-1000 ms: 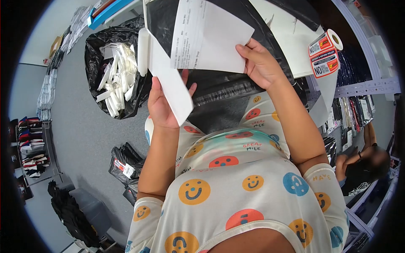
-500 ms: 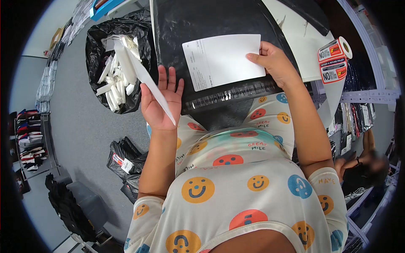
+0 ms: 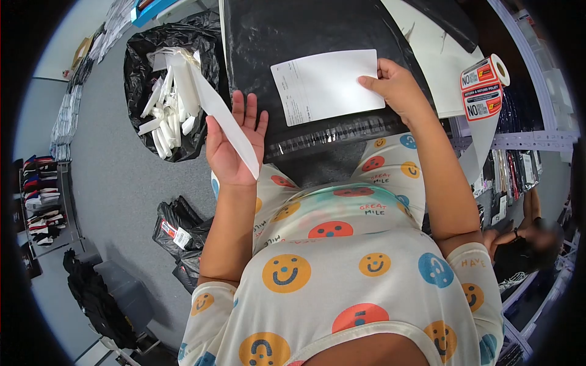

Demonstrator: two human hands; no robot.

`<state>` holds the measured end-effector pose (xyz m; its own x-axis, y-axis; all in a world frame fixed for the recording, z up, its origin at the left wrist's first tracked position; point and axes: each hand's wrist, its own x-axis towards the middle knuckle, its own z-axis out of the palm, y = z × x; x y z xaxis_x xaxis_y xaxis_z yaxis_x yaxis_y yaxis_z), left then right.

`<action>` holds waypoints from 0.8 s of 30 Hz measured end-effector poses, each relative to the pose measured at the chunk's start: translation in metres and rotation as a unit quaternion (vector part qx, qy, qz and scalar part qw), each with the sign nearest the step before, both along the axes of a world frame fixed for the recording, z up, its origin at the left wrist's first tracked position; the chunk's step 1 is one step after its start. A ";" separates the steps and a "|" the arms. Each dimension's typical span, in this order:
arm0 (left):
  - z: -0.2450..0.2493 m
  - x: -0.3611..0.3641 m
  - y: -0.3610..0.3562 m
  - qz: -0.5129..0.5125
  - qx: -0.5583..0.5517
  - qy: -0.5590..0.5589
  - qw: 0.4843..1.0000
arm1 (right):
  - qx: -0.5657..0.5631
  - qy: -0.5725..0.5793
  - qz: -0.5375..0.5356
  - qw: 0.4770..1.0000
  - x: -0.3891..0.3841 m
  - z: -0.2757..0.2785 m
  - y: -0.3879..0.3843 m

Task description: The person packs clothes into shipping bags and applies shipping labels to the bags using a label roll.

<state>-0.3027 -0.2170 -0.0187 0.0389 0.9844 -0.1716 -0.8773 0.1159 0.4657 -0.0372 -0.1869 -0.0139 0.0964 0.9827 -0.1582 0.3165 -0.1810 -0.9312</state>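
In the head view, my right hand (image 3: 398,88) pinches the right edge of a white printed label (image 3: 326,88). The label lies over a large black plastic mailer (image 3: 317,27), close above its front seam. My left hand (image 3: 227,161) is palm up beside the mailer's left edge, fingers spread. Across the left palm runs a long white paper strip (image 3: 227,116), passing between thumb and fingers, its lower end near the wrist. The strip's upper end reaches over a black bin bag (image 3: 137,85) holding many crumpled white strips (image 3: 168,125).
A roll of red and white stickers (image 3: 482,91) hangs at the table's right edge. Black packed parcels (image 3: 183,229) lie on the floor at left. Another person (image 3: 528,250) is at the far right beside shelving. Clothes racks (image 3: 46,201) stand at the left.
The white strip has turned more face-on across my left palm, and the left fingers have shifted slightly. The label's left edge has moved a little to the right; my right hand keeps its hold.
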 end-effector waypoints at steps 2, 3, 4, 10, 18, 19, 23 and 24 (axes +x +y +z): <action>-0.001 -0.001 0.000 -0.004 0.003 0.001 1.000 | 0.018 -0.019 0.001 1.000 0.000 -0.004 0.001; -0.001 -0.001 0.000 -0.005 0.002 0.002 1.000 | 0.027 -0.029 0.002 0.999 -0.001 -0.005 0.001; -0.001 -0.001 0.001 -0.007 0.002 0.003 1.000 | 0.024 -0.050 0.004 0.998 -0.001 -0.005 0.001; 0.006 -0.002 0.017 -0.032 0.070 -0.002 0.997 | 0.015 -0.129 0.010 0.992 -0.003 0.002 0.000; 0.016 0.068 0.048 -0.119 0.062 0.023 0.991 | 0.045 -0.217 0.019 0.975 -0.012 0.016 -0.008; 0.014 0.070 0.049 -0.130 0.061 0.033 0.989 | 0.060 -0.240 0.024 0.969 -0.012 0.013 -0.008; 0.000 0.066 0.049 -0.131 0.046 0.048 0.989 | 0.100 -0.342 0.032 0.934 -0.016 0.005 -0.009; -0.001 0.063 0.049 -0.134 0.047 0.062 0.988 | 0.106 -0.370 0.032 0.923 -0.018 0.006 -0.012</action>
<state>-0.2401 -0.1682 -0.0200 0.2848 0.9534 -0.0999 -0.7569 0.2876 0.5868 -0.0549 -0.1989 -0.0081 0.0409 0.9914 0.1247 0.8830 0.0225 -0.4689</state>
